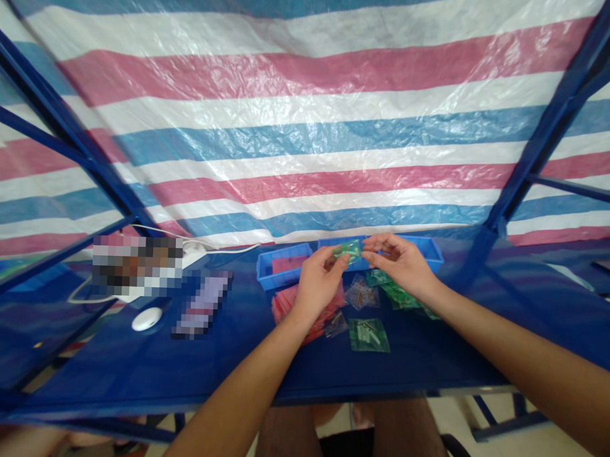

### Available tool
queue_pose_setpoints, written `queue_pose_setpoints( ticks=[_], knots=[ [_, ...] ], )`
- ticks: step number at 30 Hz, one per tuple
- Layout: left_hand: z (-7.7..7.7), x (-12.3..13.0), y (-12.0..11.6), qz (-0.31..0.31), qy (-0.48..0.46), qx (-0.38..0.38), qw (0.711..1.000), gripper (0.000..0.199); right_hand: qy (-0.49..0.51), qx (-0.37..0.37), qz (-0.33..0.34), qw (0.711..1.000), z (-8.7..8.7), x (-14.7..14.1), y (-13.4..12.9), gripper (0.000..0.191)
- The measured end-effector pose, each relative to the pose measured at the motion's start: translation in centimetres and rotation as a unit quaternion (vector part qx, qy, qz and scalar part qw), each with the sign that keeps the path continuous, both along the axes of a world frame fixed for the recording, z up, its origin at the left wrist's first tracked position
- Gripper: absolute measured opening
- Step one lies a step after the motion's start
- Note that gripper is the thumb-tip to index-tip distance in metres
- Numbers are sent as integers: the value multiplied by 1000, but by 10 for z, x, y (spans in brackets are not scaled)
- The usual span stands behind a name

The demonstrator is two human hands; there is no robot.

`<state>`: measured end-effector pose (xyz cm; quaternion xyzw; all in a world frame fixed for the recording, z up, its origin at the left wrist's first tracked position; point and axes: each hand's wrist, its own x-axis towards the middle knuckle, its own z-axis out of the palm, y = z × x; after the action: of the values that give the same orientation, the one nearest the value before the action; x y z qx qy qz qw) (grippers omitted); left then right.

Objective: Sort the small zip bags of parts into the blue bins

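Observation:
In front of the blue bins, my left hand [319, 279] pinches a small green plastic bag [353, 250] between thumb and fingers. Pale pieces show through the bag. At its right edge, the thumb and fingertips of my right hand [402, 262] close on the plastic. Below the hands lies another green bag with white plugs and screws [368, 335]. A clear bag of small parts [361, 294] rests between a heap of pink bags [285, 306] and a pile of green bags [402, 298]. A smaller clear bag [335, 325] sits against the pink heap.
Two blue bins [278, 279] stand along the table's back edge; the left one holds something pink. On the left lie a white round object [146, 319], a blurred purple item [205, 304] and white cables [229, 250]. Blue frame posts [543, 137] and a striped sheet [308, 135] bound the table.

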<state>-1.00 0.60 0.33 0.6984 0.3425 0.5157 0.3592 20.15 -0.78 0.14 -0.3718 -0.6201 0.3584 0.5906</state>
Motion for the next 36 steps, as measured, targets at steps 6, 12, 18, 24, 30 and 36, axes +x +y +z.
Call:
queue_pose_setpoints(
  ticks=[6, 12, 18, 24, 30, 36],
  knots=[
    [3, 3, -6, -78, -47, -36, 995, 48, -19, -45, 97, 994, 1, 1, -2, 39],
    [1, 3, -1, -37, -60, -47, 996, 50, 2, -66, 90, 994, 4, -2, -3, 39],
    [5, 2, -3, 27, -19, 0, 999, 36, 44, -56, -34, 997, 7, 0, 1, 48],
    [4, 7, -13, -45, 14, -19, 999, 41, -32, -17, -18, 999, 1, 4, 2, 39],
    [0, 5, -7, -16, 31, -18, 999, 35, -56, -43, 101, 992, -2, 0, -5, 37],
    [0, 0, 1, 21, 42, 11, 999, 25, -69, -15, 33, 997, 2, 0, -4, 34]
  ],
)
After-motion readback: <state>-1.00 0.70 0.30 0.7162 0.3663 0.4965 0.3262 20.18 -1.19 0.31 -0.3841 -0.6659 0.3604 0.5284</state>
